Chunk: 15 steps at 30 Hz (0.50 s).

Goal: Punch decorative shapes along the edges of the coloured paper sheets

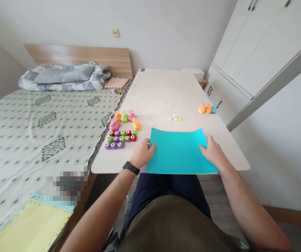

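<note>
While the left hand [144, 153] and the right hand [213, 151] are pinching opposite side edges of a turquoise rectangular paper sheet [176, 154] at lower centre of the frame, its far edge is dipping between the corners. This paired grip is presumably keeping the sheet spread over the white rectangular bench [163, 92]. Small red, green and purple plastic punches [122, 139] are standing in rows at centre left, probably grouped by size; blue-and-yellow paper bits [177, 118] are lying beyond the sheet.

White desk [163, 91], beside left grip [142, 154]: multicoloured plastic punches [122, 139]
Beyond right grip [212, 151]: orange-and-blue plastic trio [208, 109]
Beyond both: yellow-blue paper bits [177, 118]
</note>
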Each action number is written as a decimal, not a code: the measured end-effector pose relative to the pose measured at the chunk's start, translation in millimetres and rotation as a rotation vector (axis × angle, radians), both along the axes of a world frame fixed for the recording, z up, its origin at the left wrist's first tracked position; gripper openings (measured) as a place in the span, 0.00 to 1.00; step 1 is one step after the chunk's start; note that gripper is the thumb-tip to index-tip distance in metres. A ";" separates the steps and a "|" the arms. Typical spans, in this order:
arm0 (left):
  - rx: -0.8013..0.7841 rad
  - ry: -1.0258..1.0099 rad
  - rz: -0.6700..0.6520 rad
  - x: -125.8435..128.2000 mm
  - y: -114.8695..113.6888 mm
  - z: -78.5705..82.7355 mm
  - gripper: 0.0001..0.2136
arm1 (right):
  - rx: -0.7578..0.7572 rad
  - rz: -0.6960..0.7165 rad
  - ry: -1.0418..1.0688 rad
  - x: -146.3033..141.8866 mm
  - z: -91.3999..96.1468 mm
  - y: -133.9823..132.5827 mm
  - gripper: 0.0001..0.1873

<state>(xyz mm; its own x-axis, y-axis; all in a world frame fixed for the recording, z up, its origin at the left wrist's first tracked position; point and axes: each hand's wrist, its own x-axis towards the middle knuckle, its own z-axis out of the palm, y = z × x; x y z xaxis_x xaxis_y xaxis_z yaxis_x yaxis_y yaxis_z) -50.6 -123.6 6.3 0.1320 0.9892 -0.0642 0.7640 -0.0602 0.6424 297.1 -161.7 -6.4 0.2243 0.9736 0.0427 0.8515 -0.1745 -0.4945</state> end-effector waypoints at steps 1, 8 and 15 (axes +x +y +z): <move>0.001 0.003 0.011 1.1 2.8 -0.4 0.13 | -0.010 -0.001 0.002 0.8 -0.7 5.0 0.31; 0.055 0.001 0.071 14.0 31.3 15.3 0.12 | 0.023 -0.017 0.073 6.0 9.7 46.9 0.29; -0.019 -0.255 0.022 0.4 -4.1 24.2 0.16 | 0.063 0.074 0.197 9.9 25.1 7.2 0.29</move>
<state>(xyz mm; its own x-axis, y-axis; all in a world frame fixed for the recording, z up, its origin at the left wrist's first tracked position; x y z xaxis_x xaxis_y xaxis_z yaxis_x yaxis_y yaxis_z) -50.1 -127.7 30.6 0.1247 0.9909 -0.0499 0.5783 -0.0318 0.8152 307.0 -154.5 18.7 0.1622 0.9845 0.0662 0.7466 -0.0786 -0.6606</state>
